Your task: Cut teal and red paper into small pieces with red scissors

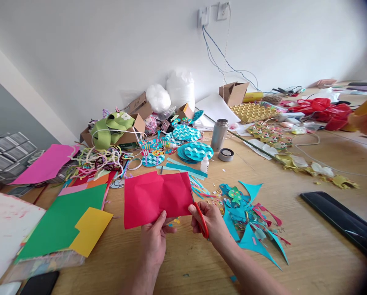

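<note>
Head view: my left hand (154, 239) pinches a red rectangular paper sheet (155, 196) — my right hand (211, 219) grips red-handled scissors (203, 223) at its right edge — above a wooden table (109, 262), white wall (109, 41) far.

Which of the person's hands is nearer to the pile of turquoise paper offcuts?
Right. The right hand, holding red-handled scissors, is just left of the pile; the left hand, holding a red paper sheet, is farther left.

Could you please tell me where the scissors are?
In the head view, the scissors are in the right hand, at the red paper's right edge.
</note>
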`<state>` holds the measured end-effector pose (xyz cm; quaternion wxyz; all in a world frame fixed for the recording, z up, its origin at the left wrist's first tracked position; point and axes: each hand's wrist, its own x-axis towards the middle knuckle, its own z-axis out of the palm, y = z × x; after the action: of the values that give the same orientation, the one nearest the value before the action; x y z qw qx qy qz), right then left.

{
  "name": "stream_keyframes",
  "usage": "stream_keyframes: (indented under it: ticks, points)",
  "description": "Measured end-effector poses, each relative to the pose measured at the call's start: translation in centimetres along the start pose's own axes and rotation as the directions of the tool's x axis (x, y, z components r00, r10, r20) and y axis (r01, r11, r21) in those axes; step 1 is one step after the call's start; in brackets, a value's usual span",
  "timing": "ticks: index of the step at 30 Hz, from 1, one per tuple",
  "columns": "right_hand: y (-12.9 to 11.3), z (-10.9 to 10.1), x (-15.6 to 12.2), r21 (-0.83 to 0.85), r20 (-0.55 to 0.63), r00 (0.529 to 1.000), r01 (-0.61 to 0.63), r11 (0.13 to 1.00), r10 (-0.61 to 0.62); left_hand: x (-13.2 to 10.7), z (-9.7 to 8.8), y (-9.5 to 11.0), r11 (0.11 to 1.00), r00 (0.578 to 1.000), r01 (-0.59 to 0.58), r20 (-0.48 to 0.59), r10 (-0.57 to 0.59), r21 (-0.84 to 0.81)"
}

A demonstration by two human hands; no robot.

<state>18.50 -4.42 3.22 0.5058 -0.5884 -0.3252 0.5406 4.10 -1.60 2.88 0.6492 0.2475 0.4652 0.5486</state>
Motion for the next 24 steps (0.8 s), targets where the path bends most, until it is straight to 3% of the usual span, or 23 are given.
stream_keyframes:
  ticks: [24]
  points:
    - [0.40, 0.26, 0.11, 0.014, -0.028, 0.999, -0.033, 0.999, 0.033, -0.02, -0.05, -0.21, 1.000, 1.000, 0.018, -0.011, -0.018, 0.008]
